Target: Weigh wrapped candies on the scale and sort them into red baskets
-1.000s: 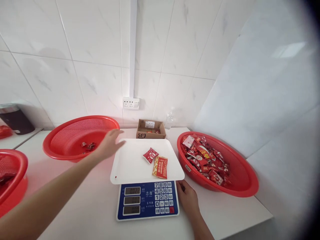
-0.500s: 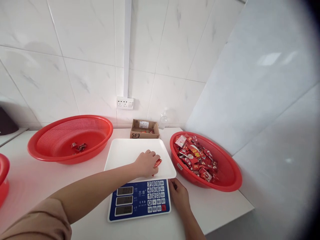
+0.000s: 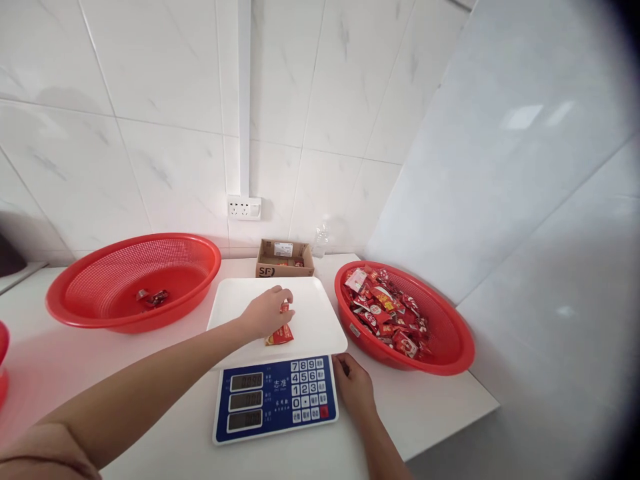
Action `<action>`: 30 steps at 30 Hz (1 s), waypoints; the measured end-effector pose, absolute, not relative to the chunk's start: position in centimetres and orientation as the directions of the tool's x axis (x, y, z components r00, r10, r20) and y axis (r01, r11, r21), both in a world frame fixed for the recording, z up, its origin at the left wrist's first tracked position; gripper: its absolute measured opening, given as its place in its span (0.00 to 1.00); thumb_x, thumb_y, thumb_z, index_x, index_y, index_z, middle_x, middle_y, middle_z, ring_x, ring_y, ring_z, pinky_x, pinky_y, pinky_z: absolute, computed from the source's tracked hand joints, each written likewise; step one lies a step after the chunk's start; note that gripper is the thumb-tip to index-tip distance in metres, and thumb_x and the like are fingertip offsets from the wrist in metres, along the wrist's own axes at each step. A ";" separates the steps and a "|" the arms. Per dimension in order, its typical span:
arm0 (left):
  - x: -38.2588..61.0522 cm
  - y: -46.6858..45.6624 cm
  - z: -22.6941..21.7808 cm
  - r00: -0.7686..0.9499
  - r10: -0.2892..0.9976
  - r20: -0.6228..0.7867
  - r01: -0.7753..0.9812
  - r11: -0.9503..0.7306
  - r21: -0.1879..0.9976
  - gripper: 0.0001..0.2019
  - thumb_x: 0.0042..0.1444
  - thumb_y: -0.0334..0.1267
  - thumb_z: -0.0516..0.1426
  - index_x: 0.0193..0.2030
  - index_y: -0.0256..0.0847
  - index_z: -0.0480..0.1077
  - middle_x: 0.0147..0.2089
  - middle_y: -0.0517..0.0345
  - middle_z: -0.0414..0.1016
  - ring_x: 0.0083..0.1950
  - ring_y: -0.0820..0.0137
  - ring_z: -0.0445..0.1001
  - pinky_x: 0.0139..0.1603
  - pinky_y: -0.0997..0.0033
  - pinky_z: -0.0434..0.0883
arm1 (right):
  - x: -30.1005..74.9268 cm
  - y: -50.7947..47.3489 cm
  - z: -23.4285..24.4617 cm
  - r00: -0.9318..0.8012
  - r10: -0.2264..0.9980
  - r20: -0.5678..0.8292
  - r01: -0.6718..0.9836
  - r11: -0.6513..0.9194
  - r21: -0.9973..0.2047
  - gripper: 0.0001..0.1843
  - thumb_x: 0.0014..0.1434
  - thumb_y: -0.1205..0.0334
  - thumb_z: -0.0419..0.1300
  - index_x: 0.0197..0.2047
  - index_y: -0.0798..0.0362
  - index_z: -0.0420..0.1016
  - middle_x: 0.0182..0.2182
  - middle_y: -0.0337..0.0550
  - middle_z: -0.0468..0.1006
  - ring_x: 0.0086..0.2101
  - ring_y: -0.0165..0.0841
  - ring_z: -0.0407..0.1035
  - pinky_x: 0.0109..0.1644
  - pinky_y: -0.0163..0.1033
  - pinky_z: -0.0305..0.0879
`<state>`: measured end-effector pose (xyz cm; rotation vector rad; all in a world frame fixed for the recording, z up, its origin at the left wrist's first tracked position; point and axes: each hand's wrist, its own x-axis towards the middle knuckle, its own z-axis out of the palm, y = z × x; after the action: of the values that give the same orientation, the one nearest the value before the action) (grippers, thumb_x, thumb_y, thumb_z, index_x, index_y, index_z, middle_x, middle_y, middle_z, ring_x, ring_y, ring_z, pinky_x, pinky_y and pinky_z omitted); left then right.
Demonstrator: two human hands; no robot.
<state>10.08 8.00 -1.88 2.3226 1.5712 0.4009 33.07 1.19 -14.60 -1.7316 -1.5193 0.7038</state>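
Observation:
Above the white weighing tray (image 3: 235,293) of a digital scale, my left hand (image 3: 269,313) has its thumb and fingers curled around the upper end of a red snack packet (image 3: 279,335). The packet's lower end shows against the tray, below the fingers. The scale's blue panel (image 3: 280,413) carries number keys and lit displays. Beside the panel's right edge, my right hand (image 3: 354,383) rests on the table with its fingers curled in and nothing visible in them. To its upper right, a red basket (image 3: 457,347) holds a heap of red snack packets (image 3: 385,307).
Another red basket (image 3: 80,310) at left holds a few small wrapped pieces (image 3: 155,298). Behind the scale stand a cardboard box (image 3: 285,271) and a clear plastic bottle (image 3: 321,241). A red rim (image 3: 3,343) shows at the left edge. Tiled walls bound the table.
My left hand has moved left across the tray with the red packet, and more of the packet shows. My right hand has stayed beside the scale. The view has shifted slightly.

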 end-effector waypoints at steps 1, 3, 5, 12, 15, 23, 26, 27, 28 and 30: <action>9.8 7.8 -1.9 0.351 0.936 0.041 0.855 -0.338 0.393 0.18 0.55 0.48 0.48 0.50 0.45 0.64 0.49 0.52 0.67 0.46 0.62 0.71 0.43 0.63 0.69 | 33.1 1.2 -14.6 0.159 0.986 0.058 0.593 -0.049 -0.804 0.19 0.58 0.45 0.48 0.31 0.49 0.73 0.29 0.41 0.79 0.30 0.36 0.71 0.34 0.36 0.62; 9.6 7.2 -2.0 0.351 0.936 -0.006 0.871 -0.324 0.370 0.27 0.51 0.58 0.50 0.54 0.46 0.63 0.52 0.50 0.66 0.48 0.57 0.70 0.44 0.59 0.69 | 33.1 1.2 -14.7 0.160 0.985 0.063 0.580 -0.042 -0.814 0.19 0.57 0.46 0.49 0.31 0.49 0.74 0.29 0.41 0.80 0.30 0.36 0.71 0.34 0.36 0.62; 9.6 6.8 -2.2 0.356 0.933 -0.050 0.882 -0.318 0.348 0.31 0.47 0.60 0.52 0.56 0.47 0.63 0.53 0.48 0.65 0.50 0.54 0.70 0.45 0.56 0.68 | 33.1 1.2 -14.8 0.160 0.985 0.070 0.570 -0.034 -0.821 0.19 0.57 0.46 0.49 0.31 0.49 0.74 0.29 0.41 0.80 0.30 0.36 0.71 0.34 0.36 0.62; 9.8 6.9 -2.0 0.323 0.942 -0.096 0.896 -0.271 0.351 0.31 0.47 0.51 0.54 0.59 0.47 0.60 0.55 0.47 0.65 0.49 0.56 0.72 0.45 0.58 0.69 | 33.0 1.1 -14.6 0.161 0.983 0.085 0.593 -0.027 -0.805 0.19 0.58 0.46 0.48 0.30 0.49 0.74 0.27 0.40 0.79 0.29 0.36 0.71 0.32 0.36 0.62; 9.4 7.5 -2.0 0.267 0.961 -0.074 0.901 -0.221 0.374 0.28 0.47 0.48 0.55 0.56 0.43 0.62 0.52 0.47 0.69 0.47 0.59 0.72 0.43 0.62 0.69 | 32.9 1.1 -14.6 0.164 0.981 0.098 0.589 -0.018 -0.808 0.19 0.58 0.47 0.48 0.30 0.49 0.73 0.26 0.40 0.79 0.28 0.35 0.70 0.32 0.36 0.62; 6.8 8.0 -1.5 0.239 0.971 0.009 0.877 -0.220 0.426 0.10 0.52 0.36 0.49 0.32 0.42 0.71 0.43 0.52 0.74 0.43 0.65 0.73 0.44 0.67 0.68 | 32.9 1.2 -14.8 0.191 0.969 0.159 0.580 0.020 -0.815 0.18 0.57 0.48 0.49 0.27 0.49 0.74 0.23 0.39 0.77 0.25 0.33 0.68 0.30 0.35 0.61; 6.2 7.3 -1.5 0.257 0.966 0.009 0.870 -0.235 0.433 0.13 0.54 0.45 0.49 0.38 0.43 0.71 0.48 0.51 0.72 0.43 0.64 0.73 0.42 0.66 0.68 | 32.8 1.2 -14.8 0.196 0.967 0.162 0.585 0.017 -0.811 0.18 0.57 0.49 0.49 0.27 0.49 0.73 0.23 0.38 0.77 0.26 0.33 0.68 0.30 0.35 0.60; 6.1 7.1 -1.6 0.260 0.966 -0.006 0.874 -0.232 0.427 0.15 0.52 0.48 0.51 0.40 0.43 0.71 0.48 0.50 0.72 0.43 0.63 0.73 0.40 0.65 0.68 | 32.8 1.2 -14.8 0.198 0.967 0.161 0.587 0.015 -0.809 0.18 0.57 0.49 0.49 0.27 0.49 0.73 0.23 0.38 0.77 0.26 0.33 0.68 0.30 0.35 0.60; 6.0 6.9 -1.6 0.262 0.965 -0.024 0.879 -0.229 0.418 0.17 0.50 0.50 0.52 0.40 0.43 0.71 0.47 0.50 0.72 0.43 0.61 0.73 0.38 0.65 0.68 | 32.8 1.2 -14.7 0.199 0.967 0.161 0.589 0.013 -0.808 0.18 0.57 0.49 0.49 0.26 0.49 0.73 0.23 0.38 0.76 0.25 0.32 0.67 0.30 0.35 0.60; 6.1 6.7 -1.8 0.275 0.960 -0.060 0.886 -0.229 0.403 0.16 0.48 0.50 0.54 0.38 0.42 0.71 0.44 0.50 0.73 0.42 0.60 0.73 0.35 0.66 0.67 | 32.8 1.2 -14.7 0.202 0.967 0.158 0.593 0.008 -0.805 0.18 0.57 0.50 0.49 0.26 0.49 0.73 0.22 0.38 0.76 0.25 0.32 0.67 0.30 0.34 0.59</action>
<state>6.08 6.68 -1.84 2.1934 1.6755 0.2849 32.77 1.21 -14.65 -1.6810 -1.4851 0.5914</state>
